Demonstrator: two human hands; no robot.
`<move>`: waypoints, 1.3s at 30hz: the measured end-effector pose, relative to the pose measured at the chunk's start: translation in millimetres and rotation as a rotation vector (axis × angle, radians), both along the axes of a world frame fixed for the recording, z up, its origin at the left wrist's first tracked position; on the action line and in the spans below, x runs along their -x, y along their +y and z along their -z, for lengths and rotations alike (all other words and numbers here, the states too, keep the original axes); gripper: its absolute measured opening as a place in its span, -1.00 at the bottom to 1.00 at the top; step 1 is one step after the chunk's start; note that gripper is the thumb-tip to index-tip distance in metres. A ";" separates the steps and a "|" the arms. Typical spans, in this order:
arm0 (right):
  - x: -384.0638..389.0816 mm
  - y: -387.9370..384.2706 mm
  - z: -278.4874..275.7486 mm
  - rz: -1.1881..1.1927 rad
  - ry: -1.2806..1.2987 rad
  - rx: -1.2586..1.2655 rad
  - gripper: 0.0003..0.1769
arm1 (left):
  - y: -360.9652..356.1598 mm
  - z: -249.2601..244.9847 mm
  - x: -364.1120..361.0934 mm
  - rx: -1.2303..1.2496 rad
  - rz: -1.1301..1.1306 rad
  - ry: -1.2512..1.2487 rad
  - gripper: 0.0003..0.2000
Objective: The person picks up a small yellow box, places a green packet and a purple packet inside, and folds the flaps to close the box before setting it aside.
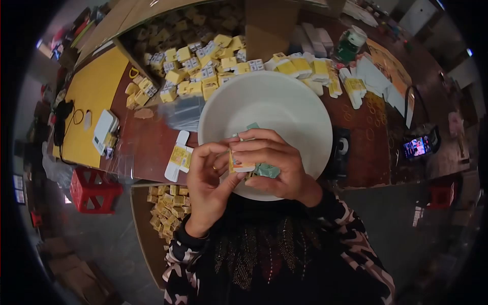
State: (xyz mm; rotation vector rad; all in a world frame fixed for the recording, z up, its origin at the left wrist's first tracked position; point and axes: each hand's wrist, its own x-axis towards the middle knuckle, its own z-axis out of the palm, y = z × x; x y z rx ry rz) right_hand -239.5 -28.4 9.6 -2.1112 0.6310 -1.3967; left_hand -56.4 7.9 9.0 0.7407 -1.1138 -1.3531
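Over the near side of the large white basin [310, 109], my two hands meet around a small yellow and white carton [243, 166]. My left hand [209, 175] grips its left side with thumb and fingers. The fingers of my right hand [277, 160] curl over its top and right side, covering much of it. Green pieces [267, 171] show in the basin just below my right hand. An unfolded carton [179, 158] lies flat on the table, left of my left hand.
A pile of small boxes [203, 66] spills from a cardboard box behind the basin. Flat cartons [305, 68], a green jar [351, 43] and a lit phone [418, 147] are to the right. A white scale [105, 131] and a red stool [94, 190] are left. More boxes [170, 211] fill a carton below.
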 end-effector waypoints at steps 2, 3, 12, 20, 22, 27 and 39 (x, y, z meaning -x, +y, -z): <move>0.5 -0.5 -0.8 0.003 0.016 -0.065 -0.66 | -1.4 3.2 -0.3 0.055 0.038 -0.033 -0.48; 1.0 -1.1 0.8 -0.009 0.025 -0.068 -0.66 | -1.8 5.5 -0.9 0.051 0.025 -0.025 -0.48; -3.6 -4.5 7.5 -0.044 -0.030 -0.281 -0.76 | -1.7 4.3 -4.0 0.067 0.009 -0.149 -0.45; -4.4 -3.1 14.1 -0.065 -0.205 -0.531 -0.85 | 2.0 8.7 -2.8 0.015 -0.007 -0.239 -0.44; -5.1 -2.2 13.8 -0.054 -0.193 -0.519 -0.85 | 2.8 9.4 -2.9 0.017 0.000 -0.232 -0.44; -3.6 -3.6 13.7 -0.012 -0.104 -0.340 -0.85 | 2.7 11.6 -1.4 0.006 0.030 -0.134 -0.47; 2.9 -12.0 9.5 -0.124 -0.004 -0.086 -0.78 | 0.8 19.5 -6.8 0.104 0.088 -0.144 -0.74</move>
